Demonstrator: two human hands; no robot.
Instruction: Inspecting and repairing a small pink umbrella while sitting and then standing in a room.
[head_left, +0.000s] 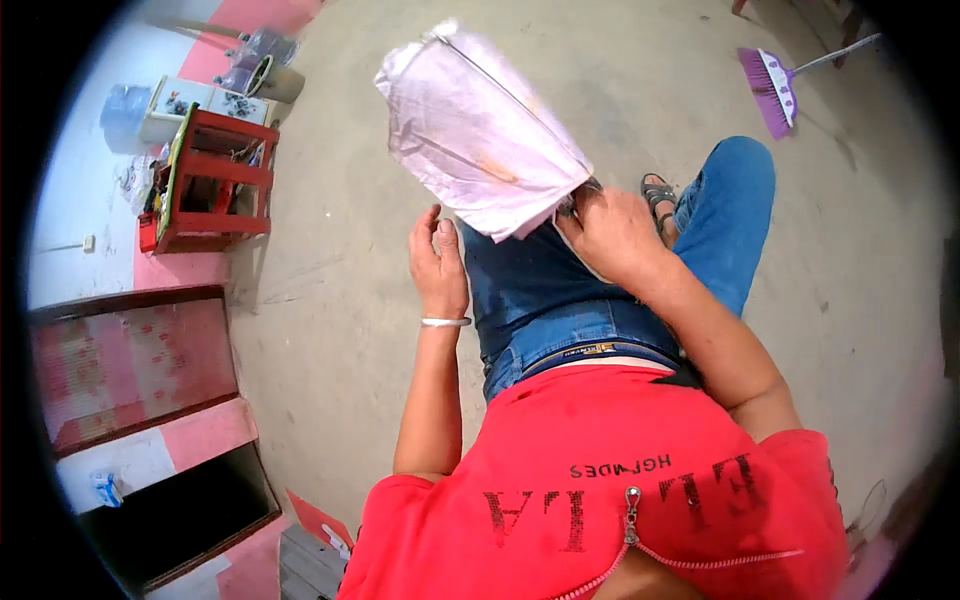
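Just above the lap, a pale pink umbrella was up in the air, tilted, with its wide end pointing away and to the left. It was partly folded, so its cloth hung loose and wrinkly, with thin dark ribs along it and a brownish stain near the middle. The right grip was clamped on the umbrella's narrow end, by some small dark parts. The left grip had its thumb and fingers apart, and it was up near the cloth's lower edge. I could not tell if a fingertip touched the cloth. A silvery bracelet went around the left wrist.

The person wore a red shirt with a zipper and blue jeans. A dark sandal was on the foot by the right leg. All around was a plain grey-brown floor. Far off to the right, a purple and white broom stood with its bristles toward the left. Over on the left was a red wooden rack, and just past it a clear blue jug sat near the wall.
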